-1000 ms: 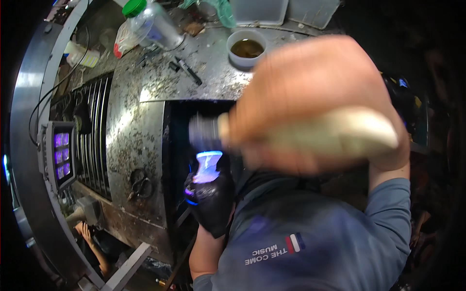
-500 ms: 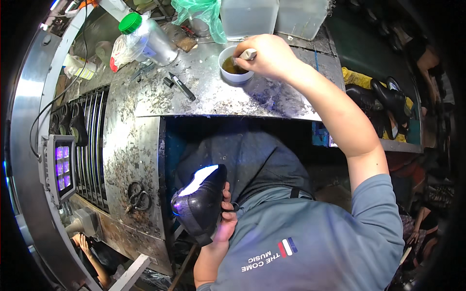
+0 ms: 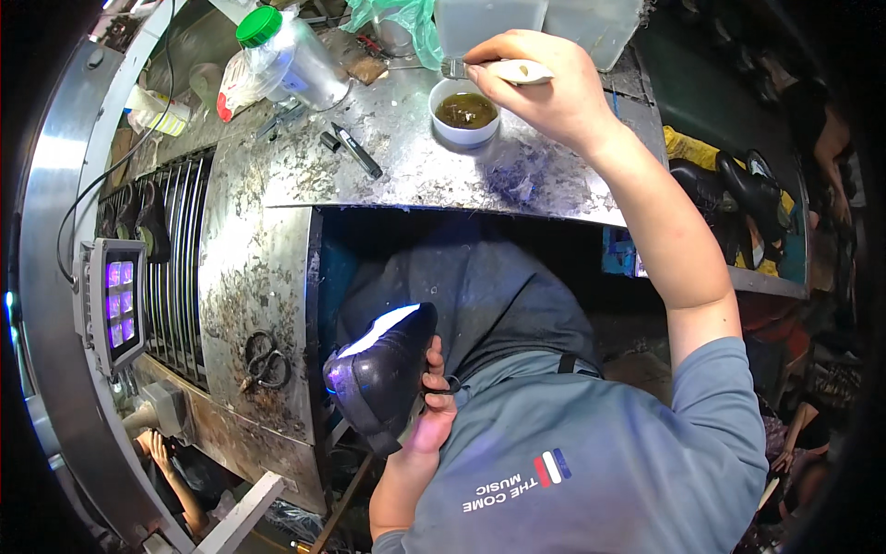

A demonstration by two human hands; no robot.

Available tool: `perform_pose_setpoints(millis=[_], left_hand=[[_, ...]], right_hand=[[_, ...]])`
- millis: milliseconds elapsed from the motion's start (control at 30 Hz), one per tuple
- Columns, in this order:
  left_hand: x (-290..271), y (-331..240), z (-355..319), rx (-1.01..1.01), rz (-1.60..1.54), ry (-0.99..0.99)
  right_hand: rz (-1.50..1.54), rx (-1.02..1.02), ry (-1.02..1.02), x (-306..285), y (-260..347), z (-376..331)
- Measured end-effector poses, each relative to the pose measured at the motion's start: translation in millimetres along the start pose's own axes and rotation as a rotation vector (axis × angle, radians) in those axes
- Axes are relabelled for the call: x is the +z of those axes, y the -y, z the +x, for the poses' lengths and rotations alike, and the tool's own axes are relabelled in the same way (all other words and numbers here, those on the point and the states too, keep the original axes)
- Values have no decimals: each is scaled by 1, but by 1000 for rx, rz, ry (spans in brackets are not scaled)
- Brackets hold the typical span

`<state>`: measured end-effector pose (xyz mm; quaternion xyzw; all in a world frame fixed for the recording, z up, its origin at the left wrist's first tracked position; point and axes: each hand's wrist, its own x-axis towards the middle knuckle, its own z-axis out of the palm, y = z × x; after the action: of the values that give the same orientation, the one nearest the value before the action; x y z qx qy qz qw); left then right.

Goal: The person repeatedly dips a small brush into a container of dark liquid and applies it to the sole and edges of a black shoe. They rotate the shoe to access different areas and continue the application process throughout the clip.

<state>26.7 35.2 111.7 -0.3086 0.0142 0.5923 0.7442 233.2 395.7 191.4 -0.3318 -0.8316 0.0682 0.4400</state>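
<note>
My right hand (image 3: pixel 544 83) grips the pale handle of a brush (image 3: pixel 522 71). The brush lies nearly level above the far rim of a small white bowl (image 3: pixel 469 136), its bristle end pointing left. Brownish-green liquid (image 3: pixel 467 111) fills part of the bowl. Low in front of me, my left hand (image 3: pixel 434 402) supports a black shoe (image 3: pixel 383 374), with its fingers along the right side. A bright white strip of light shows on the shoe's upper edge. A dark loop (image 3: pixel 450 384) sits by my left fingers; what it belongs to is unclear.
A black marker (image 3: pixel 356 150) and its cap (image 3: pixel 329 141) lie on the stained metal bench (image 3: pixel 397 185). Behind stand a green-lidded jar (image 3: pixel 309 74) and translucent containers (image 3: pixel 489 26). A purple-lit lamp (image 3: pixel 120 305) stands left; black shoes (image 3: pixel 743 189) sit right. Another person's hand (image 3: pixel 159 452) shows lower left.
My right hand has lifted the brush out of the bowl, up and to the right, uncovering the liquid. My left hand has tilted the shoe slightly.
</note>
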Motion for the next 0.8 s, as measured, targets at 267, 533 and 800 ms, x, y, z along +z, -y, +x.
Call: perform_pose_setpoints(millis=[267,533,800], left_hand=[[4,4,2,10,23,1],[12,5,3,-10,17,7],[-9,-2,-9,134,69,-96]], right_hand=[[162,94,-19,1,1,-16],[425,305,189,-7,37,-11],[761,-306,276,-30,137,-12]])
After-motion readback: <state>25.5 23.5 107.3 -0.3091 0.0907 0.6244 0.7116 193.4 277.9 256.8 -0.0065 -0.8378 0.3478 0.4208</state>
